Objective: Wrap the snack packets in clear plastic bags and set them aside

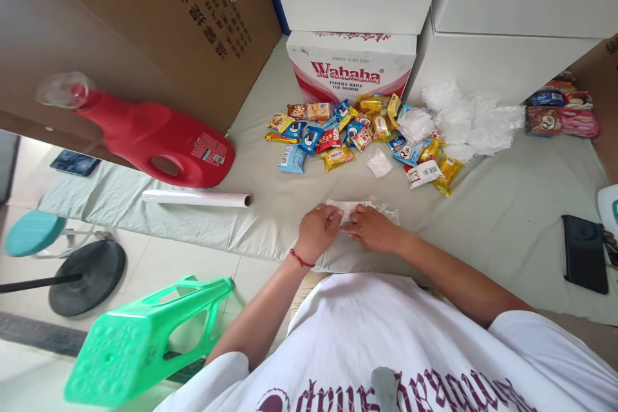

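At the near edge of the cloth-covered table, a flat white piece [344,205] lies in clear plastic film [389,213]. My left hand [317,232], with a red string bracelet at the wrist, pinches the left side of the film. From the right, my right hand [371,228] presses in with curled fingers closed on the film, its fingertips almost meeting the left ones. Both hands partly cover the white piece. Just beyond them rests a small square packet in clear film [380,163]. Farther back spreads a heap of colourful wrapped snacks [329,140].
Crumpled clear plastic bundles [476,122] sit right of the snacks, before white boxes [502,71]. A Wahaha carton [355,67] stands behind. Leftward are a red jug [164,135] and a film roll [197,197]. A black phone [585,254] lies right; a green stool [145,341] is on the floor.
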Demonstrator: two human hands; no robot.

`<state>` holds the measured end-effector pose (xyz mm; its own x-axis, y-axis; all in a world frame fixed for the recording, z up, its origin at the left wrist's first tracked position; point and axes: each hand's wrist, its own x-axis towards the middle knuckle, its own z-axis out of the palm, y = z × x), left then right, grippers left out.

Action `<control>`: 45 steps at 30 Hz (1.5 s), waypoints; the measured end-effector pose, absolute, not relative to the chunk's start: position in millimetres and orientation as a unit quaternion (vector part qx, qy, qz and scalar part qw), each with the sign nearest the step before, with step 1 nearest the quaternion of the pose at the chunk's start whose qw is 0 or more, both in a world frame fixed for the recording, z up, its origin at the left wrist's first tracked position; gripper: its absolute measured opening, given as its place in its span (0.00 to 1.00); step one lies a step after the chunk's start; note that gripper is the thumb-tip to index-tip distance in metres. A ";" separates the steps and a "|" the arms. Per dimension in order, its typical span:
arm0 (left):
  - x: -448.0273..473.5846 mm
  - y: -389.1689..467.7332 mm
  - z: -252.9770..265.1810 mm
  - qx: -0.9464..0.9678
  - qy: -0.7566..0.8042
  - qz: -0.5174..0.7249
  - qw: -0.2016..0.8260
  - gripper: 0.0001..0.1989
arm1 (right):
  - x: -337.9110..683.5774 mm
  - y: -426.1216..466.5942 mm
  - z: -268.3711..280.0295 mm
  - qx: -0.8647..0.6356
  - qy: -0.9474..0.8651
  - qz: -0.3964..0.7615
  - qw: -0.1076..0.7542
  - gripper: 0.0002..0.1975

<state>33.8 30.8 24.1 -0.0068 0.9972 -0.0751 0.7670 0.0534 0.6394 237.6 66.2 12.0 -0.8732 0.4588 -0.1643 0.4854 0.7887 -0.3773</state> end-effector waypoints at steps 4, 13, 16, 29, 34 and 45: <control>54.5 37.1 13.5 0.648 0.702 0.176 0.238 0.17 | 248.8 51.4 27.5 0.268 0.934 -0.236 0.014 0.15; 57.1 44.5 2.6 0.612 0.763 0.156 0.141 0.16 | 292.2 87.8 30.0 0.626 0.719 -0.271 -0.133 0.22; 55.4 45.4 0.9 0.581 0.793 0.131 0.130 0.21 | 294.8 86.2 21.6 0.614 0.756 -0.225 -0.030 0.22; 111.3 6.0 1.8 0.853 0.479 0.195 0.071 0.08 | 273.9 31.5 1.8 0.500 0.433 -0.665 -0.348 0.15; 121.6 4.4 -8.8 0.911 0.384 0.121 0.082 0.05 | 274.3 22.1 -0.1 0.434 0.285 -0.759 -0.394 0.22; 88.0 1.6 -2.7 0.867 0.362 0.250 0.233 0.13 | 407.4 63.9 12.4 0.594 0.273 -0.436 -0.618 0.19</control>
